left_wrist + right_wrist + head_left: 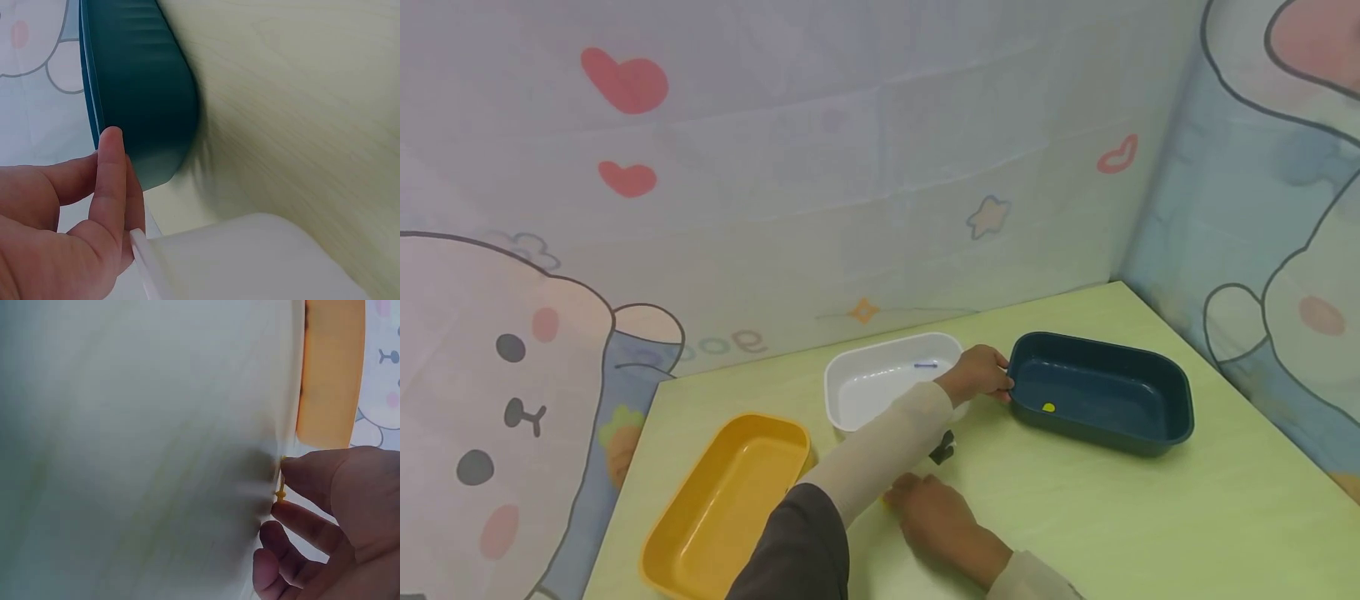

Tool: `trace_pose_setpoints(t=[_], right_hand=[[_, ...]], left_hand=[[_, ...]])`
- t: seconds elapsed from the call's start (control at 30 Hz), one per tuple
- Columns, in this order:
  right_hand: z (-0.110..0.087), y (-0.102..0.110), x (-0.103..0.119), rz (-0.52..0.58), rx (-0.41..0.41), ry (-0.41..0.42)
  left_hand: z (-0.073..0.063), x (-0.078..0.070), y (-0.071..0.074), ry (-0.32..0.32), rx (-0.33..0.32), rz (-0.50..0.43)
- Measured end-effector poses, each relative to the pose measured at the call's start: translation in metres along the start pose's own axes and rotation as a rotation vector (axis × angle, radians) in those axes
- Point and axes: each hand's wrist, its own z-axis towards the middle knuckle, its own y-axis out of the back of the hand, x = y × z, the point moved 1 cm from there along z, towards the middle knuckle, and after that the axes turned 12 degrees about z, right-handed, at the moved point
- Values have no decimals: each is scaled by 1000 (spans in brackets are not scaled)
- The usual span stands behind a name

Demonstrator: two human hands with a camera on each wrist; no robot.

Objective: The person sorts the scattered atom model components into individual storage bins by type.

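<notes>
My left hand (979,373) reaches across to the dark blue plastic bin (1093,437). Its thumb and fingers pinch the near left rim, as the left wrist view shows with the bin (140,81) above the fingertips (112,139). A small yellow thing (1048,407) lies inside that bin. Below the left forearm, my right hand (934,518) is low over the table. Between thumb and forefinger it pinches a small thin yellow piece with a knobbed end (280,494); the other fingers are curled.
A white bin (850,412) with a small purple-blue bar (926,365) in it stands left of the dark blue one, partly behind the left arm. A yellow bin (688,546) stands at the front left. A printed cloth (805,167) hangs behind the pale green table (1150,525).
</notes>
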Motion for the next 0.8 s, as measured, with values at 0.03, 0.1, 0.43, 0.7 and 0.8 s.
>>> trace_pose_setpoints(t=[0.03, 0.1, 0.43, 0.7, 0.8], right_hand=[[1, 0, -1, 6, -10, -3], [1, 1, -2, 30, -23, -10], [-2, 3, -7, 126, 2, -87], [-6, 3, -9, 239, 71, -141], [-9, 4, -11, 258, 81, -134]], left_hand=[[0, 0, 0, 1, -1, 1], [0, 0, 0, 4, 0, -4], [-2, -1, 1, -1, 5, -1], [0, -1, 1, 10, 2, -3], [1, -1, 0, 6, 0, 3]])
